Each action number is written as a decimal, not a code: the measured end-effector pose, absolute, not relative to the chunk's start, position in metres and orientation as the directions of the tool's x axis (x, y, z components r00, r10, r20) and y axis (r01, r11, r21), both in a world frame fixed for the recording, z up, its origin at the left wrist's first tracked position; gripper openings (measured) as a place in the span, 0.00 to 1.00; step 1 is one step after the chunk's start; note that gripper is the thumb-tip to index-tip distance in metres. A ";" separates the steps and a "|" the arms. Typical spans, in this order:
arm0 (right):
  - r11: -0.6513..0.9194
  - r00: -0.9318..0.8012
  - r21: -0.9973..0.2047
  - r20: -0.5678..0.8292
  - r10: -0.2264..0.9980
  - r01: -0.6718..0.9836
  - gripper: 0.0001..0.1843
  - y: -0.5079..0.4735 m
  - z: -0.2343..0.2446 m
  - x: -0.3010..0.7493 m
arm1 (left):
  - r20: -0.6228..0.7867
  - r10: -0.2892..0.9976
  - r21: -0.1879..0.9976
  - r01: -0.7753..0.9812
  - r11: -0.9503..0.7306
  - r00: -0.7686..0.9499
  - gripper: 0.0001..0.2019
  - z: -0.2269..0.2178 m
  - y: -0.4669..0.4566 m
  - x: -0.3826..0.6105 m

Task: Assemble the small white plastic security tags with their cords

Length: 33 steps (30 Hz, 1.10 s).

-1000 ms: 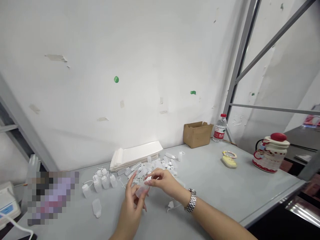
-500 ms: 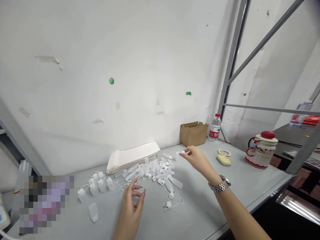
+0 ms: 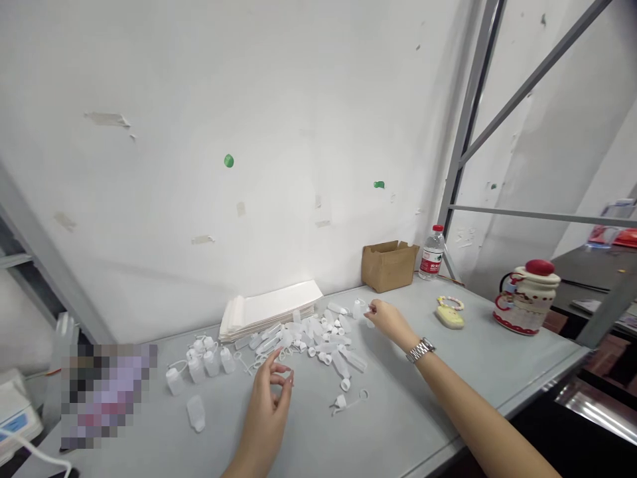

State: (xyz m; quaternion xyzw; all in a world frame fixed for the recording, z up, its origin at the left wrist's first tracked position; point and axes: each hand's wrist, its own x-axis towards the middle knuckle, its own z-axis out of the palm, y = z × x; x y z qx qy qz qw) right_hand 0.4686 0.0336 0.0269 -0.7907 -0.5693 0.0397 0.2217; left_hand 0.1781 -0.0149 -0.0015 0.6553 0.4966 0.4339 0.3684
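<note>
- Dozens of small plastic bottles [image 3: 313,344] lie heaped on the surface [image 3: 448,378], within your easy reach.
- Your left grip [image 3: 266,408] is released, loosely curled.
- Your right grip [image 3: 391,323] closes at the heap's far edge; you cannot tell what it holds.

A pixelated patch [image 3: 107,395] on the worktop [image 3: 428,405] is blurred beyond recognition. A white device [image 3: 17,415] is cut off by the lower left corner, and red items [image 3: 622,237] are cut off by the right edge. The forearms [image 3: 478,411] are cut off at the bottom edge. Whatever lies at the fingertips of the right hand [image 3: 385,320] is too small to be told, and nothing held by the left hand [image 3: 266,415] can be made out. In the heap, plastic bottles and caps [image 3: 313,345] are partly hidden by one another.
</note>
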 end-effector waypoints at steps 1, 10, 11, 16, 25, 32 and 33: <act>-0.246 0.345 -0.407 0.190 0.919 0.880 0.05 0.036 0.025 0.469 | 0.202 0.970 0.914 0.329 -0.236 0.134 0.24 -0.002 -0.015 0.178; -0.229 0.357 -0.480 0.193 0.914 0.847 0.16 0.034 0.012 0.471 | 0.187 0.971 0.924 0.310 -0.225 0.150 0.23 -0.001 -0.014 0.178; -0.232 0.363 -0.485 0.197 0.911 0.843 0.19 0.033 0.012 0.471 | 0.178 0.972 0.925 0.312 -0.219 0.154 0.24 -0.001 -0.014 0.178; -0.228 0.402 -0.482 0.295 0.867 0.846 0.29 0.015 0.025 0.467 | 0.172 0.974 0.930 0.302 -0.211 0.149 0.25 -0.003 -0.013 0.178; -0.033 0.078 -0.450 0.082 0.994 0.892 0.13 -0.041 0.026 0.419 | 0.197 0.973 0.929 0.295 -0.225 0.120 0.24 0.001 -0.014 0.177; -0.124 0.161 -0.372 0.070 0.984 0.920 0.08 -0.041 0.017 0.415 | 0.228 0.965 0.914 0.313 -0.258 0.131 0.20 0.002 -0.013 0.174; -0.125 0.166 -0.365 0.085 0.982 0.923 0.08 -0.041 0.020 0.415 | 0.237 0.962 0.914 0.305 -0.268 0.137 0.19 0.002 -0.012 0.173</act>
